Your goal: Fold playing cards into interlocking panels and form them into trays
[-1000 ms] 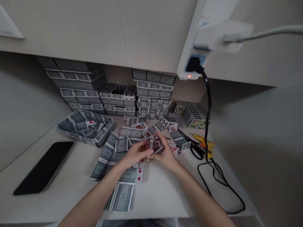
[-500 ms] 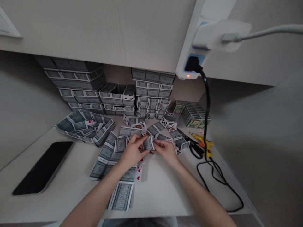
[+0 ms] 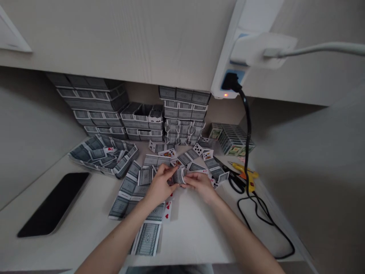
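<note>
Between my two hands is a playing card [image 3: 178, 176] with a grey patterned back, bent along its edge. My left hand [image 3: 160, 185] grips its left side, thumb at the top and fingers at the lower edge. My right hand [image 3: 200, 185] pinches the card's right edge. Whether more than one card is held, I cannot tell. Joined panels of cards [image 3: 129, 186] lie to the left and under my left forearm. A five of hearts [image 3: 167, 210] pokes out beside my left wrist. Loose and folded cards [image 3: 189, 156] are scattered just beyond my hands.
Stacked card boxes [image 3: 185, 110] stand at the back. A card tray [image 3: 122, 167] with loose cards is at left, near a black phone [image 3: 54, 203]. At right are black scissors [image 3: 236, 182], a yellow glue gun [image 3: 249, 177] and its cable. A power strip [image 3: 228, 85] hangs above.
The card between my hands has turned and looks narrower and more bent. My right fingers have shifted slightly left along its edge. The whole view has moved a little.
</note>
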A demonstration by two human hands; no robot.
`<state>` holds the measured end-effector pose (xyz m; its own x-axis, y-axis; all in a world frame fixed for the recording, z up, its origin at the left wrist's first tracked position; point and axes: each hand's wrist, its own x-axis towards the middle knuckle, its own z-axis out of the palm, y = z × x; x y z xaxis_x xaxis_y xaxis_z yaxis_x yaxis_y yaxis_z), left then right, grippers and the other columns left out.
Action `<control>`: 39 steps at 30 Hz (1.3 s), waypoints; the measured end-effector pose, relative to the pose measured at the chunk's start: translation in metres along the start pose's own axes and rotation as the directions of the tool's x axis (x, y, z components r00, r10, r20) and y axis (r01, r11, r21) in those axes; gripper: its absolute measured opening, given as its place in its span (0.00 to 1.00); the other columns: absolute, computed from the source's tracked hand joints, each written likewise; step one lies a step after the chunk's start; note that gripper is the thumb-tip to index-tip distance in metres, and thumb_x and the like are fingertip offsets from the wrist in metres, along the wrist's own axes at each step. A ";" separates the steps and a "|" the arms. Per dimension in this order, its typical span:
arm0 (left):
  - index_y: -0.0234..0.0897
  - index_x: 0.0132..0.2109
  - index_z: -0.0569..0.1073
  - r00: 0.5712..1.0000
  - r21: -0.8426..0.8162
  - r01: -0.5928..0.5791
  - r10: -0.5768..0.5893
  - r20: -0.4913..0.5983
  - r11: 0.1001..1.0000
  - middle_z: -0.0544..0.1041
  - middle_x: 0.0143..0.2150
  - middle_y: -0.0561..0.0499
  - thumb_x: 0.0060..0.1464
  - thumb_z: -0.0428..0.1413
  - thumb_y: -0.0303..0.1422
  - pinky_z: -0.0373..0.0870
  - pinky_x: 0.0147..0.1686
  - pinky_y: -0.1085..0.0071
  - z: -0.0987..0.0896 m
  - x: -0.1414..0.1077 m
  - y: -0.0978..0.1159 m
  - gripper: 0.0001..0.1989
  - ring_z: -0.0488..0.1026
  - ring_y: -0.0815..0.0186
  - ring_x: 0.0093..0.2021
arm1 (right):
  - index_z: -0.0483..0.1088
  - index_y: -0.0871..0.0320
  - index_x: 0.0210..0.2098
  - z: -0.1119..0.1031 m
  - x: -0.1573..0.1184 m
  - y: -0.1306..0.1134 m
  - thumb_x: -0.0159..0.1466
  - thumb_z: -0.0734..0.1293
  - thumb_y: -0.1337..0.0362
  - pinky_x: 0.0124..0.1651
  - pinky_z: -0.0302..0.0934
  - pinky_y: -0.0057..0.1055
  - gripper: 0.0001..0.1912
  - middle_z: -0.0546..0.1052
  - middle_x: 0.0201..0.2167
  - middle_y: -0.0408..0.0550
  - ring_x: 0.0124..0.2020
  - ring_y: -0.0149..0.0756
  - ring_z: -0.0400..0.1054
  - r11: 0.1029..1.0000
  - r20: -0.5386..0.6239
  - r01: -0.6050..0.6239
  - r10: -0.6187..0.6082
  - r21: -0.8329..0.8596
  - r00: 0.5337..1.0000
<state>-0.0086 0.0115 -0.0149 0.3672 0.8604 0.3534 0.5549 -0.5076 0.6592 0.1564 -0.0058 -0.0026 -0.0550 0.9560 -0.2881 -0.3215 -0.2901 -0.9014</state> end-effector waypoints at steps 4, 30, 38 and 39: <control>0.45 0.53 0.62 1.000 0.012 -0.002 0.002 0.020 1.000 0.59 0.40 0.52 0.42 0.56 0.27 0.67 0.40 0.70 0.000 -0.001 0.003 0.29 0.65 0.70 0.35 | 0.70 0.64 0.20 -0.001 0.001 0.003 0.37 0.74 0.60 0.36 0.65 0.35 0.15 0.72 0.19 0.43 0.23 0.33 0.68 1.000 -0.005 0.001 -0.001 -0.027 1.000; 0.45 0.55 0.60 0.998 0.081 -0.066 0.067 -0.008 0.995 0.60 0.40 0.50 0.46 0.55 0.34 0.65 0.43 0.69 0.002 -0.002 0.008 0.27 0.64 0.67 0.40 | 0.73 0.57 0.31 0.002 -0.001 0.018 0.50 0.64 0.57 0.15 0.55 0.24 0.13 0.71 0.20 0.41 0.14 0.25 0.56 0.890 0.128 0.299 -0.271 -0.344 0.954; 0.42 0.57 0.55 0.976 0.151 -0.026 0.058 -0.210 0.988 0.62 0.47 0.46 0.47 0.54 0.37 0.61 0.48 0.63 -0.012 0.005 0.012 0.30 0.61 0.60 0.49 | 0.69 0.58 0.38 -0.001 0.001 0.005 0.53 0.63 0.54 0.23 0.62 0.28 0.18 0.74 0.28 0.46 0.24 0.33 0.67 0.904 0.053 0.324 -0.322 -0.280 0.945; 0.41 0.57 0.54 0.962 0.140 0.023 0.016 -0.274 0.990 0.63 0.47 0.46 0.47 0.54 0.38 0.62 0.47 0.63 -0.016 0.006 0.009 0.31 0.62 0.61 0.48 | 0.68 0.58 0.39 -0.004 0.003 0.004 0.53 0.62 0.53 0.24 0.62 0.28 0.18 0.74 0.29 0.47 0.26 0.34 0.68 0.895 0.032 0.328 -0.334 -0.302 0.942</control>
<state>-0.0131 0.0131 0.0041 0.1574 0.8317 0.5325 0.6621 -0.4890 0.5679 0.1585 -0.0045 -0.0086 0.0251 0.9989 0.0399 -0.0207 0.0405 -0.9990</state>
